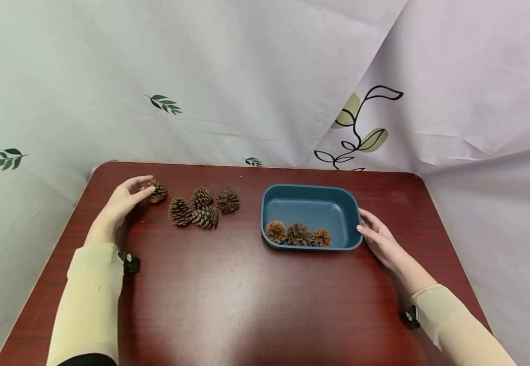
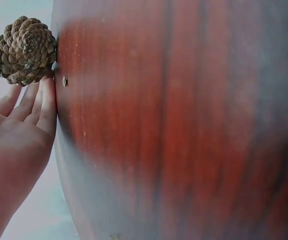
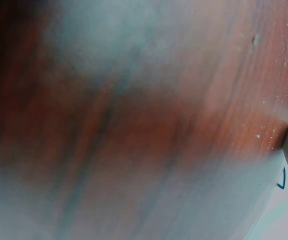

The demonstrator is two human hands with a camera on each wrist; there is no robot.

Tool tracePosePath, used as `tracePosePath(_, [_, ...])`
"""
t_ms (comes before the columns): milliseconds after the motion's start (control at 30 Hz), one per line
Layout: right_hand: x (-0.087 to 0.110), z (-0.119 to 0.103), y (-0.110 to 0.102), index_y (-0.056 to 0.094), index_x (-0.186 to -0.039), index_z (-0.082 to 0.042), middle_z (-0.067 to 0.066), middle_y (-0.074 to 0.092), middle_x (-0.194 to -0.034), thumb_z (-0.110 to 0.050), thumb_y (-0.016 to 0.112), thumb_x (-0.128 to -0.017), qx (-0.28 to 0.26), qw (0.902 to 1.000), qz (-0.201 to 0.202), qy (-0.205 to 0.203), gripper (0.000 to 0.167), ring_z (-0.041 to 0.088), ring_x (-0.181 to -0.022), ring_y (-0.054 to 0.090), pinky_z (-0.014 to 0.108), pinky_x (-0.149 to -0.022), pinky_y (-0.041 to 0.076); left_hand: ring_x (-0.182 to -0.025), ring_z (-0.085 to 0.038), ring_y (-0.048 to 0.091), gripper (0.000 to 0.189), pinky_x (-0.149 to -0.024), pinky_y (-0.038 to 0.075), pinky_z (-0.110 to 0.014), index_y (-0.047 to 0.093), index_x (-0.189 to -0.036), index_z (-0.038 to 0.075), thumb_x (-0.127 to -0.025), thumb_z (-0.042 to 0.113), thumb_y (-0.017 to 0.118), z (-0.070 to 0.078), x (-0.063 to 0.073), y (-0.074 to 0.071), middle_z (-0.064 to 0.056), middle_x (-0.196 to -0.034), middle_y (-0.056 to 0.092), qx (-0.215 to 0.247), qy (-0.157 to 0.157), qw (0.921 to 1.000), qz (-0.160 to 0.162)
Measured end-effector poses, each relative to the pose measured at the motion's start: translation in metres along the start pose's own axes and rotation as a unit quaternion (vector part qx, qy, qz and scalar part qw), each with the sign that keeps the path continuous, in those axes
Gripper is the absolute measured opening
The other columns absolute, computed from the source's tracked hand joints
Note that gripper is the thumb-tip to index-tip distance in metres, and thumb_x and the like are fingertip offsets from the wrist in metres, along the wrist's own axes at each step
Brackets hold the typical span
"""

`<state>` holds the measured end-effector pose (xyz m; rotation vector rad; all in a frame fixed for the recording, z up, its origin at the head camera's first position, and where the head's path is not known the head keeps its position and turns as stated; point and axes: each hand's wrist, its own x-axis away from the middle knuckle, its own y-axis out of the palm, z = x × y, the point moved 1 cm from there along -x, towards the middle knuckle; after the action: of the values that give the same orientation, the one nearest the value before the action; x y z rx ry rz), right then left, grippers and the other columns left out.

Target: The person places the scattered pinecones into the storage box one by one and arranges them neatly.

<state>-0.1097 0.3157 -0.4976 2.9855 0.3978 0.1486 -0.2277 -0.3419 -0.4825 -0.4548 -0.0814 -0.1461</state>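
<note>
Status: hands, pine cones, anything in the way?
Left hand holding one pine cone. Right hand at blue tray, right end. Three cones inside. Four loose cones between held cone and tray.

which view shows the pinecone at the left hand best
The left wrist view: the pinecone is large there and its scales are clear. The head view shows it small, at the left hand; the right wrist view does not show it.

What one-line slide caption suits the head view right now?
Left hand holds one pine cone near four others; right hand holds a blue tray containing three more.
</note>
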Motion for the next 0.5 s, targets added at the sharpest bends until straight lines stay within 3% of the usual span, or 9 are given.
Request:
tracePosePath(167, [-0.0003,0.0005,-0.0002,0.046,-0.152,-0.015,-0.016,0.058,-0.144,0.000,0.044,-0.111,-0.004,1.0000,-0.003,-0.003,0.044,-0.006,-0.133,0.055,0.009,-0.107,0.044,-0.109,0.018,0.045,0.065,-0.087,0.040,0.000,0.039,-0.160,-0.005,-0.109,0.028,0.062,0.0006,0.0019,0.0000,0.036,-0.115,0.050,0.000,-0.010,0.9998,-0.018])
tracePosePath(500, [0.0004,0.0021,-0.0032,0.046,-0.152,-0.016,-0.016,0.060,-0.143,-0.001,0.043,-0.111,-0.003,1.0000,-0.007,-0.002,0.044,-0.006,-0.130,0.057,0.009,-0.106,0.045,-0.107,0.020,0.049,0.060,-0.086,0.041,-0.001,0.042,-0.157,-0.008,-0.110,0.023,0.061,-0.0012,0.0026,0.0015,0.036,-0.115,0.051,-0.026,0.007,0.9990,-0.037])
